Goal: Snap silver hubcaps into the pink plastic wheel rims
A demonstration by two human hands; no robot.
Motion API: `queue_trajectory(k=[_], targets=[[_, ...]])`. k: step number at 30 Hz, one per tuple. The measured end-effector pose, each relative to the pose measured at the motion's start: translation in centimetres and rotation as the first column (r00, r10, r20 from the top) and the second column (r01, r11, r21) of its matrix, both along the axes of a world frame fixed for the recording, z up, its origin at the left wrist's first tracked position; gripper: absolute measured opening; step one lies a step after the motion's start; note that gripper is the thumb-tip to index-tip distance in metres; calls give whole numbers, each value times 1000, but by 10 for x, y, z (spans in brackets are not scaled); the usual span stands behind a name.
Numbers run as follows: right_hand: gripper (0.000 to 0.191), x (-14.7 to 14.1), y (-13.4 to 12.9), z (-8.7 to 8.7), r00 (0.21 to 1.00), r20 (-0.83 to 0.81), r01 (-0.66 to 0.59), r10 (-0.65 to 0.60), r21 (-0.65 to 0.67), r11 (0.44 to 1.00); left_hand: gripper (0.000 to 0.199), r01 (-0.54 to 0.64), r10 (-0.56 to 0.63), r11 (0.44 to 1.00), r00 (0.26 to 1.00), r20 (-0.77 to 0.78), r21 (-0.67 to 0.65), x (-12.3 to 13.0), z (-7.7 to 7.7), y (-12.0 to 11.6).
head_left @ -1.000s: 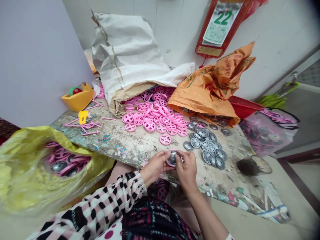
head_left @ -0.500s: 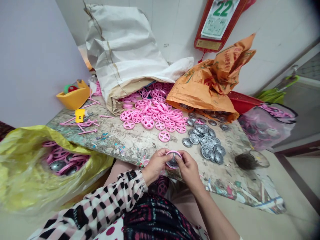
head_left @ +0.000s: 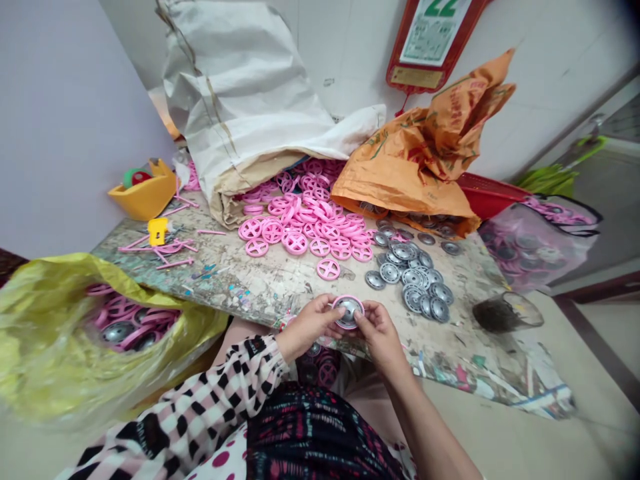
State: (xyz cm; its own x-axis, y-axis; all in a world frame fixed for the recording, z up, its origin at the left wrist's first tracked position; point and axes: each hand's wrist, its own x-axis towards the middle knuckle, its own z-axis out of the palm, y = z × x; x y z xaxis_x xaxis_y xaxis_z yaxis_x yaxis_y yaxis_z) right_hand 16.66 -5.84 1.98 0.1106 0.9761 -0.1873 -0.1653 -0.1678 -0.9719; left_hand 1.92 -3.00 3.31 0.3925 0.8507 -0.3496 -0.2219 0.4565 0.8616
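Both my hands hold one small toy wheel (head_left: pixel 349 306) at the table's front edge; it has a pink rim with a grey disc set in its face. My left hand (head_left: pixel 316 321) grips it from the left, thumb on the disc. My right hand (head_left: pixel 381 333) grips the right side, its thumb also on the grey face. Just beyond lies a single pink wheel (head_left: pixel 328 269), in front of a heap of pink wheels (head_left: pixel 320 220). To the right is a pile of grey discs (head_left: pixel 413 275). The fingers behind the wheel are partly hidden.
A white sack (head_left: pixel 245 87) spills pink wheels; an orange bag (head_left: pixel 415 167) holds grey discs. Left are pink rods (head_left: pixel 165 250), a yellow holder (head_left: pixel 145 193) and a yellow bag (head_left: pixel 45 320) of wheels. A dark cup (head_left: pixel 505 312) stands near the right edge.
The wheel stays in both hands and its grey face shows more fully now. My fingers have shifted slightly around it. The view has moved a little.
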Motion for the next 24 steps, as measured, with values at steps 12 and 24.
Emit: queue_trajectory(k=[12,24], targets=[[19,10,-25,-7,749,596,-385,290,36,922,32,97,72,936,888,-454,338,-19,-9,21],[33,20,-37,3,200,943,-595,268,-100,798,37,436,511,643,368,-776,630,-14,-24,80]])
